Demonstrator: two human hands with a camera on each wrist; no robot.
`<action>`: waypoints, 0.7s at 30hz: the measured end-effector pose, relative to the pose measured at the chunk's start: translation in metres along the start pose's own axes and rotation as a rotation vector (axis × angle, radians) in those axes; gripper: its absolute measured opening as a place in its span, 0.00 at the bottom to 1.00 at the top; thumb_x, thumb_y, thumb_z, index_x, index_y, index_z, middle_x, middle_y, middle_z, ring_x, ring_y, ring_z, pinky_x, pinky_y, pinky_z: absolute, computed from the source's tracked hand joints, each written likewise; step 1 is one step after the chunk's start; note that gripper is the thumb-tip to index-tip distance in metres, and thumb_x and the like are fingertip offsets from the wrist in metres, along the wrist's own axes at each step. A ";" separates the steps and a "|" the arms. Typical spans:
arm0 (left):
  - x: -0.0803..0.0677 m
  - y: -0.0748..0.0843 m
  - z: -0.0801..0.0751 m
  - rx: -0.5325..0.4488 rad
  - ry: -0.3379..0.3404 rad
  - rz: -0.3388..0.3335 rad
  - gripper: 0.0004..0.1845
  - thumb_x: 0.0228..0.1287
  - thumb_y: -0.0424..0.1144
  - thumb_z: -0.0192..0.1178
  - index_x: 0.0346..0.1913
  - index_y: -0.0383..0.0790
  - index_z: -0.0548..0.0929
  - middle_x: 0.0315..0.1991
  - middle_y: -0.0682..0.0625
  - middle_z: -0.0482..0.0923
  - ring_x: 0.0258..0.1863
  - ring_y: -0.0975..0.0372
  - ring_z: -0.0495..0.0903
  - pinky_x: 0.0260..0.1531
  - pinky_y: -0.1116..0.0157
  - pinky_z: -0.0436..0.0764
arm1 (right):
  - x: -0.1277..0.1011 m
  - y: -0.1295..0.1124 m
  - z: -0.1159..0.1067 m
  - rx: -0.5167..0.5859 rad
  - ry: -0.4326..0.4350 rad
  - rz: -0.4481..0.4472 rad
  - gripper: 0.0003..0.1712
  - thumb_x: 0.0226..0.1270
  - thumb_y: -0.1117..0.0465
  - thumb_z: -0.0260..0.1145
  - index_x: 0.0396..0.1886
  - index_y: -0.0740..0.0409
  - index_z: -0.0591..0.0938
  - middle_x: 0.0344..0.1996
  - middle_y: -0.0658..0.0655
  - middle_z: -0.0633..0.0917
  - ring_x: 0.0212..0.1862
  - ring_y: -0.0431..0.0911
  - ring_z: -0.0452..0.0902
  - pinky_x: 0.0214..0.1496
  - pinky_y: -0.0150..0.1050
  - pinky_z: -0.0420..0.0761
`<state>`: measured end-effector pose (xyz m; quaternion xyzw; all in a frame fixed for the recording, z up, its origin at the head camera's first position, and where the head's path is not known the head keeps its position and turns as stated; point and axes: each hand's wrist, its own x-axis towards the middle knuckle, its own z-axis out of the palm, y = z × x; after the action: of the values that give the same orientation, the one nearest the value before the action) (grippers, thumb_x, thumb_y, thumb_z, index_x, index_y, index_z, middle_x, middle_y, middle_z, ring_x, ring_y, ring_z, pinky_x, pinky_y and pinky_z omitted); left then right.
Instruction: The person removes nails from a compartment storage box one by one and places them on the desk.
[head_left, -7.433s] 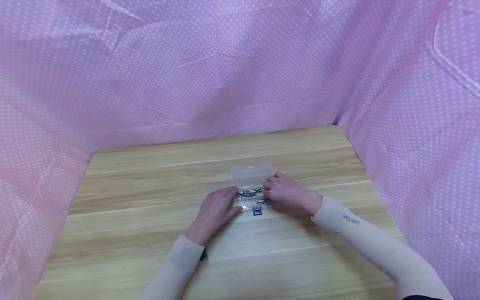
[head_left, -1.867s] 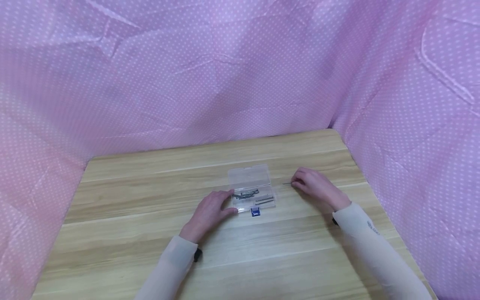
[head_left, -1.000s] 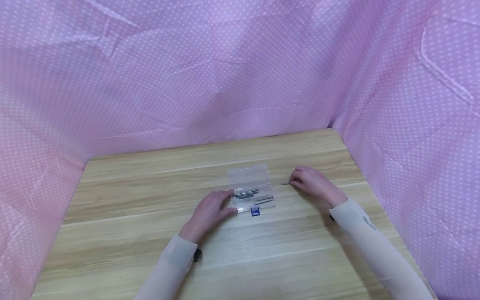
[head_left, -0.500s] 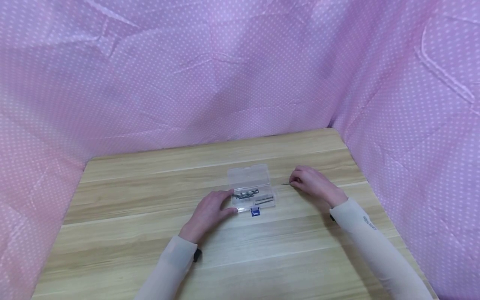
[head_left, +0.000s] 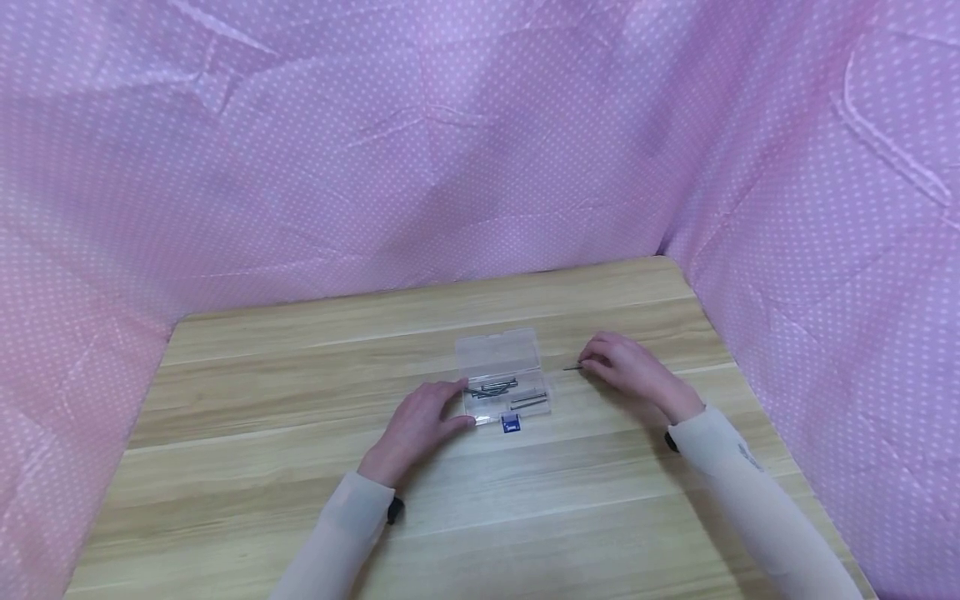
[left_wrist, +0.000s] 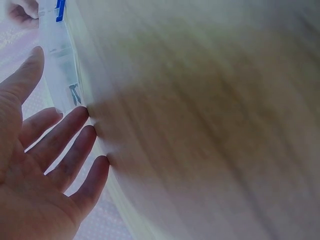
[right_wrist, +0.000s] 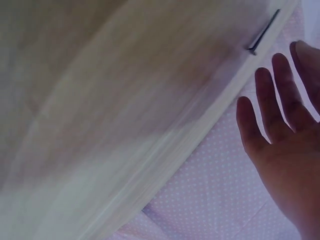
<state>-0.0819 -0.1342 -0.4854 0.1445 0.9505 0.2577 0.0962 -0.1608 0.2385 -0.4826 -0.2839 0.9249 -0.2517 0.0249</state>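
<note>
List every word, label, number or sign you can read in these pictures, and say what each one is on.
Nothing can be read.
Blue label at the near edge of the clear plastic box: white marks, too small to read.
Right sleeve: a small dark print, blurred, unreadable.
Left wrist view: the blue label shows again, too blurred to read.
The pink dotted cloth and wooden table carry no text.

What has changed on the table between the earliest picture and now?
The right hand left the clear plastic box and moved right, laying one thin pin on the wooden table; its fingers are now straight beside it. The left hand stayed against the box, which kept its place with lid open.
</note>
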 end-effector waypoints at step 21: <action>0.001 -0.001 0.001 -0.003 0.005 -0.006 0.39 0.63 0.56 0.72 0.74 0.43 0.75 0.66 0.46 0.79 0.65 0.51 0.76 0.68 0.51 0.72 | -0.007 -0.052 0.016 0.101 0.149 -0.144 0.09 0.60 0.71 0.76 0.40 0.59 0.89 0.40 0.54 0.88 0.44 0.49 0.84 0.51 0.49 0.85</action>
<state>-0.0825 -0.1341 -0.4870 0.1411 0.9508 0.2590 0.0947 -0.1257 0.1980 -0.4719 -0.3287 0.8875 -0.3195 -0.0476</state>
